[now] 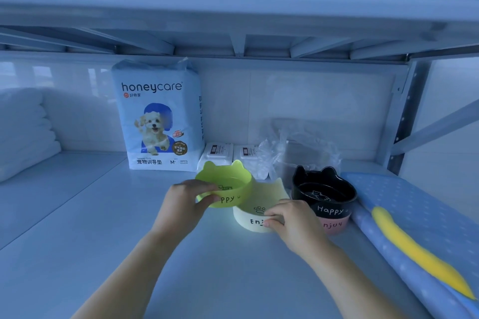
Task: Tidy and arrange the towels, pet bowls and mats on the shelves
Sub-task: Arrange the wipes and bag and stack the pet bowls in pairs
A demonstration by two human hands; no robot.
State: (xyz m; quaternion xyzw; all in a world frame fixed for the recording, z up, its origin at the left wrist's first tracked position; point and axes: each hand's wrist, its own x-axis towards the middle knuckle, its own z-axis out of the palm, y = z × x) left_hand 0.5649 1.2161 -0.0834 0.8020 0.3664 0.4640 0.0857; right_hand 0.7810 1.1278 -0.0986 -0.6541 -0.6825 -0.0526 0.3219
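Folded towels (23, 132) sit far left on the shelf (77, 202), with a pad pack (160, 116) upright at the back. The left hand (181, 202) has its fingers pinched on the green bowl (228, 184) — ears toward the back wall — at the rim of the cream bowl (252, 217), which the right hand (290, 223) clasps. Beside them a black bowl (324, 194) sits on a pink bowl (334, 226); the mat (414, 215) runs front-to-back.

A pale metal shelf board (64, 228) under a ribbed upper shelf (233, 41); behind, a glossy white wall (298, 101) and a perforated grey upright (404, 116), in cool bluish light.
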